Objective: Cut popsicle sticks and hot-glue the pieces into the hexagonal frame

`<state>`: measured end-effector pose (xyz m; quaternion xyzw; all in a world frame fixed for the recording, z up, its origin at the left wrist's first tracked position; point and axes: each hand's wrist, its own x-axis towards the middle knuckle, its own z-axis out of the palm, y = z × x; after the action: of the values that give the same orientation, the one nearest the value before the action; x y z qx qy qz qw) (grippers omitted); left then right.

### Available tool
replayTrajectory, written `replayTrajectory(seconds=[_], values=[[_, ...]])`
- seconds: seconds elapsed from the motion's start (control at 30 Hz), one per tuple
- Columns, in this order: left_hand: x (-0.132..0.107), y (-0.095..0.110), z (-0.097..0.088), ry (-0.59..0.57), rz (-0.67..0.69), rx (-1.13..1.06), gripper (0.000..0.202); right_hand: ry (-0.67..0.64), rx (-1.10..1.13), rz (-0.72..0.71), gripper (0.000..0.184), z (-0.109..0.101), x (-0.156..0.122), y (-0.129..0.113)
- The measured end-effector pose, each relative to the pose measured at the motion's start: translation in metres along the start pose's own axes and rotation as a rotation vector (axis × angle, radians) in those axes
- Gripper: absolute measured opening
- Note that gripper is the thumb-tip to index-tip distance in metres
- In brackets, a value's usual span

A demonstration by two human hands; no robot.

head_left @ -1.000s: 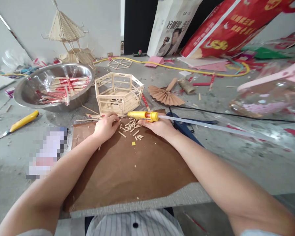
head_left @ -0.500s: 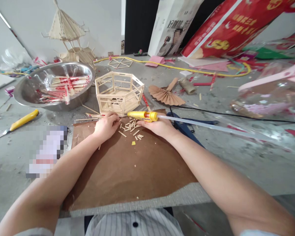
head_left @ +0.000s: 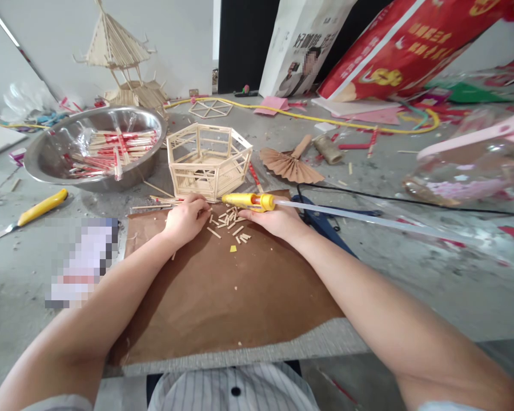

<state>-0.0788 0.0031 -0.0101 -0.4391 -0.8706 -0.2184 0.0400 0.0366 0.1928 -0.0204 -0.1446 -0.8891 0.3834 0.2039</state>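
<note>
Grasping the glue gun [head_left: 249, 201] are right fingers [head_left: 254, 216]; left fingers [head_left: 196, 206]: can't tell. Open paper [head_left: 240, 302] nears the lower-centre desk edge [head_left: 346, 335].

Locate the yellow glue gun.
In the head view, the yellow glue gun is near the centre, held in the right hand, beside the hexagonal stick frame.

The glue gun [head_left: 246, 200] and stick pagoda [head_left: 116, 44] suggest a craft workshop.

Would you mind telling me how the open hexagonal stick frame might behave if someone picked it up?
The stick frame is probably light for its size, being mostly open gaps between thin strips. It would likely hold its shape, as it is braced all round, but something so slender might snap if squeezed.
</note>
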Motion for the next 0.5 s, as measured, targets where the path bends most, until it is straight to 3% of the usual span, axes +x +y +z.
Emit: replayTrajectory(seconds=[0.5], values=[[-0.0012, 0.0001, 0.0014, -0.004, 0.006, 0.052, 0.016, 0.007, -0.02, -0.008, 0.026, 0.0004, -0.0006, 0.0017]])
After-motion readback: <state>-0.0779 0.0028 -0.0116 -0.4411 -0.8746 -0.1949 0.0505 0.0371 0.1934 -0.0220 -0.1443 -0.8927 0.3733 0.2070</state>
